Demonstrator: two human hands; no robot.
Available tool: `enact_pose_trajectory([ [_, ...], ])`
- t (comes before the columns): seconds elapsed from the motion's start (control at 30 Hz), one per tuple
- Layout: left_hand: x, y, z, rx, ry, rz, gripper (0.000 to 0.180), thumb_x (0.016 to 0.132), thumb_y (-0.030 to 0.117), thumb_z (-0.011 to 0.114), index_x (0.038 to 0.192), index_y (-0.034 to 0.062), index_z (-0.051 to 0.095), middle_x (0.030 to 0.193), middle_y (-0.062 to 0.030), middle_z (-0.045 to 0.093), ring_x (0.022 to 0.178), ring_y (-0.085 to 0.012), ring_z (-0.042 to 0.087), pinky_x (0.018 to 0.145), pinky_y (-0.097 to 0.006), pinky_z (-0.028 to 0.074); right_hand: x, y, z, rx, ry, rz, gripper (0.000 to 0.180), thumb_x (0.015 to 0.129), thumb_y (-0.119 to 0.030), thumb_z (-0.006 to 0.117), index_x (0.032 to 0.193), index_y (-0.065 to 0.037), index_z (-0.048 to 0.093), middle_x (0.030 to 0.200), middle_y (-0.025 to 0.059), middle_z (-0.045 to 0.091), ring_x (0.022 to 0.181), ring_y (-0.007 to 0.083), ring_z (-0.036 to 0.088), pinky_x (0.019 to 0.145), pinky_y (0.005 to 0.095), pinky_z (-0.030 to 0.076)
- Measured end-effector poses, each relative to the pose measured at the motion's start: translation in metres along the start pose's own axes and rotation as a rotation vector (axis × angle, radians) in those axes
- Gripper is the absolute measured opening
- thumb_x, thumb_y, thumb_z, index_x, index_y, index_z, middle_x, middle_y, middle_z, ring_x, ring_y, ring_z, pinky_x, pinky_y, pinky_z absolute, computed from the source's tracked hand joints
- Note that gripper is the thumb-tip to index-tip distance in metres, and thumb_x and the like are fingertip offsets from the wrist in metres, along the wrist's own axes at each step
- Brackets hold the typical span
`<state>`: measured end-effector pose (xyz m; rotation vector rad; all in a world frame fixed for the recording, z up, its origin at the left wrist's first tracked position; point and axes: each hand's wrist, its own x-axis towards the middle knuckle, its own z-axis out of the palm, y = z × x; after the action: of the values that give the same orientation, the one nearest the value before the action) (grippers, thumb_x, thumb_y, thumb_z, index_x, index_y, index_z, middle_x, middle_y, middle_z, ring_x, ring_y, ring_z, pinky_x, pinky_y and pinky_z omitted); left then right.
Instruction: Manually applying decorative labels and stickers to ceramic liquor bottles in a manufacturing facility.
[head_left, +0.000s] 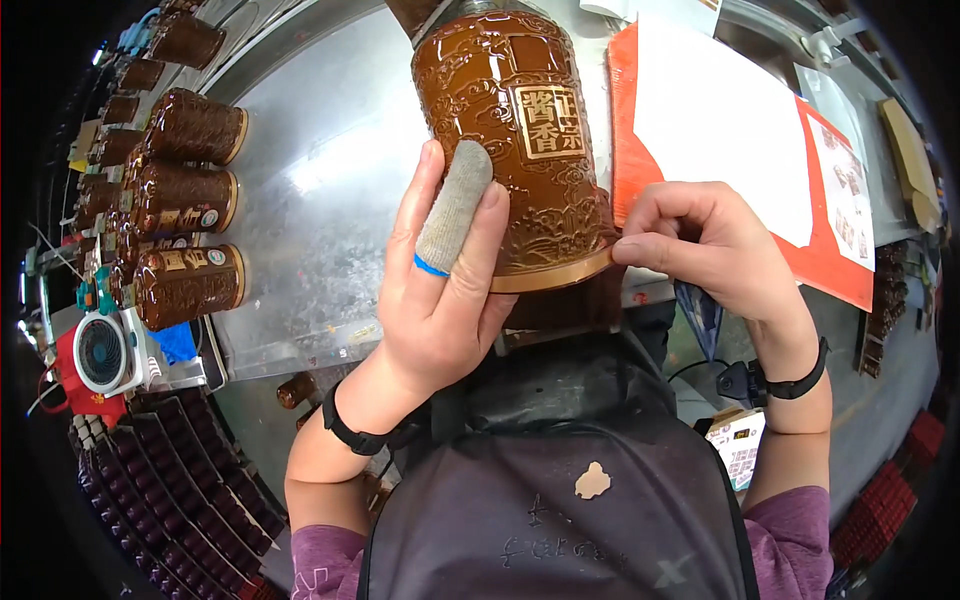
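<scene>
A large glossy brown bottle (510, 90) with embossed relief, a gold-framed label and a gold band round its base stands tilted before me, its top cut off by the upper edge. My left hand (435, 290) holds it from the left, fingers stretched along its side. One of those fingers wears a grey knitted finger cot (455, 210) with a blue edge. At the base's right edge, my right hand (705, 240) has thumb and index finger pinched together against the bottle. Whatever may be between these fingertips is too small to make out.
Several similar brown bottles (185, 200) lie on their sides along the metal table's (310, 150) left. A red-orange sheet stack (625, 110) with white paper (720, 120) lies at right. A small white fan (100, 352) is at left, above racks of dark items (160, 470).
</scene>
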<state>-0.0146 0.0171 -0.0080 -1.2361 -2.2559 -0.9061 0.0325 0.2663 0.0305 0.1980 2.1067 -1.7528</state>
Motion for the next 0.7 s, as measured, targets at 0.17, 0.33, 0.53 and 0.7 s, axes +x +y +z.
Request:
enact_pose_trajectory([
  [0.17,-0.006,-0.003,0.004,-0.072,0.044,-0.045,0.056,0.076,0.001,0.071,0.130,-0.0059,0.057,0.136,-0.0271,0.052,0.132,-0.0524,0.042,0.108,-0.054,0.040,0.007,0.001,0.002,-0.018,-0.028,0.013,0.019,0.086,-0.019,0.076,0.078,-0.003,0.068,0.056,-0.0081,0.044,0.053,0.0019,0.036,0.049,0.0229,0.029],
  [0.33,-0.020,0.004,-0.020,-0.022,-0.061,0.097,0.038,0.074,0.003,0.075,0.112,-0.0015,0.070,0.119,-0.0191,0.065,0.118,-0.0390,0.059,0.096,-0.048,0.053,0.009,0.001,-0.002,0.001,-0.074,0.129,0.014,0.085,-0.011,0.076,0.080,-0.003,0.065,0.068,-0.0077,0.055,0.061,-0.0004,0.043,0.055,0.0184,0.034],
  [0.53,-0.004,0.003,-0.027,-0.049,-0.029,0.333,0.025,0.069,0.003,0.075,0.094,0.0033,0.075,0.100,-0.0112,0.070,0.100,-0.0270,0.066,0.072,-0.030,0.062,0.013,0.003,-0.002,0.034,-0.106,0.137,0.014,0.084,-0.010,0.076,0.079,-0.003,0.065,0.071,-0.0060,0.059,0.064,0.0002,0.048,0.057,0.0183,0.038],
  [0.7,0.013,0.002,-0.025,-0.007,-0.142,0.471,0.028,0.076,0.010,0.076,0.104,0.0065,0.074,0.106,-0.0113,0.066,0.101,-0.0261,0.064,0.071,-0.034,0.060,0.012,0.005,-0.001,0.026,-0.094,0.098,0.017,0.085,-0.015,0.076,0.079,-0.002,0.066,0.067,-0.0056,0.056,0.061,0.0008,0.047,0.055,0.0197,0.037],
])
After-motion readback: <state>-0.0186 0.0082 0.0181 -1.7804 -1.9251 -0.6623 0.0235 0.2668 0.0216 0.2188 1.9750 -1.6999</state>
